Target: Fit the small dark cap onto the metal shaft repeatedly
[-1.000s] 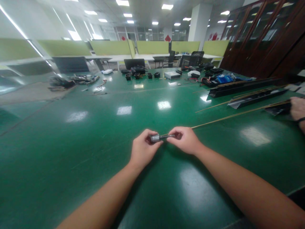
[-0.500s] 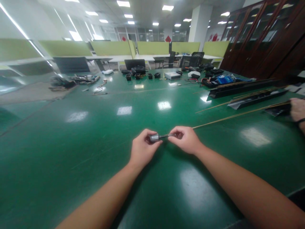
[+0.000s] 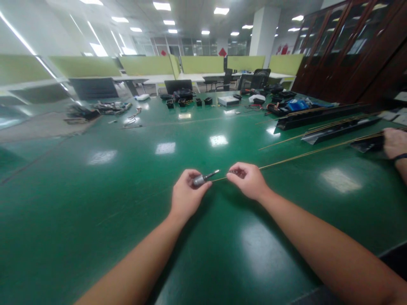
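My left hand (image 3: 187, 195) is closed around a short silver cylinder (image 3: 199, 181) with a thin dark shaft that points right and slightly up. Between the fingertips of my right hand (image 3: 249, 181) sits a small dark ridged metal piece (image 3: 238, 172), mostly covered by the fingers. A gap separates the shaft's tip from that piece. A thin brass-coloured rod (image 3: 295, 158) runs from the far right behind my right hand and shows again below the shaft, near my left fingertips. Both hands are just above the green tabletop (image 3: 127, 237).
Dark metal channels (image 3: 337, 131) with thin rods lie at the right. Another person's hand (image 3: 396, 142) rests on the nearest one. Along the far edge are small black boxes (image 3: 184, 102), a white box (image 3: 228, 100) and a blue bundle (image 3: 297, 104). Loose parts (image 3: 111, 107) lie far left.
My hands have moved apart. The shaft, earlier reaching the right fingers, now stands free and tilts upward, and a stretch of rod shows below it. The other person's hand stays put.
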A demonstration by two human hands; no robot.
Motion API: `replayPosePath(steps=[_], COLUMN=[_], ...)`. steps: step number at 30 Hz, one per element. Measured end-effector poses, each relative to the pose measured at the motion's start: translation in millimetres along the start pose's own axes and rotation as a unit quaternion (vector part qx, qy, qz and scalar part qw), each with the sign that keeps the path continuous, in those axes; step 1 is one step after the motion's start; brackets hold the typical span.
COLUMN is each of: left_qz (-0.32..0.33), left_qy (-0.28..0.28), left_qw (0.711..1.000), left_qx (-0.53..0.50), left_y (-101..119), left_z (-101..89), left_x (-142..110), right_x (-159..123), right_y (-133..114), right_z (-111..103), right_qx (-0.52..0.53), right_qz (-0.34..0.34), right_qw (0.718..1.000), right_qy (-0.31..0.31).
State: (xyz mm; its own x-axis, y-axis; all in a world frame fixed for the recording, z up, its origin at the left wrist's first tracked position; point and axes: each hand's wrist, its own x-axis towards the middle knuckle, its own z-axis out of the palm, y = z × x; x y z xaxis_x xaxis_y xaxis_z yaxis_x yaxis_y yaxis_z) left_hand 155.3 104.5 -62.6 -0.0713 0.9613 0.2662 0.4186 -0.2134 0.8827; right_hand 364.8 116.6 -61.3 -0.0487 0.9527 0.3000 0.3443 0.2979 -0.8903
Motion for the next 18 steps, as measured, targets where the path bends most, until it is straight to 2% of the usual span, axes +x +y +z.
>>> replayPosePath(steps=[3, 8, 12, 15, 18], left_qz=[-0.021, -0.015, -0.020, -0.015, 0.041], left_qy=[-0.008, -0.036, -0.066, -0.085, -0.044], left_qw=[1.000, 0.999, 0.997, 0.996, 0.985], left_qx=[-0.018, 0.020, -0.037, 0.014, 0.160], left_y=[-2, 1, 12, 19, 19], left_z=[-1.1, -4.1, -15.3, -39.9, -84.5], left_x=[2, 1, -2, -4, -17], right_x=[5, 12, 14, 13, 10], right_y=[8, 20, 21, 19, 15], right_z=[-1, -3, -1, 1, 3], right_qx=[0.051, 0.086, 0.113, 0.104, 0.070], right_qz=[0.009, -0.010, -0.008, -0.014, -0.023], right_qw=[0.999, 0.996, 0.994, 0.994, 0.997], right_qy=[-0.003, -0.004, -0.005, -0.012, -0.030])
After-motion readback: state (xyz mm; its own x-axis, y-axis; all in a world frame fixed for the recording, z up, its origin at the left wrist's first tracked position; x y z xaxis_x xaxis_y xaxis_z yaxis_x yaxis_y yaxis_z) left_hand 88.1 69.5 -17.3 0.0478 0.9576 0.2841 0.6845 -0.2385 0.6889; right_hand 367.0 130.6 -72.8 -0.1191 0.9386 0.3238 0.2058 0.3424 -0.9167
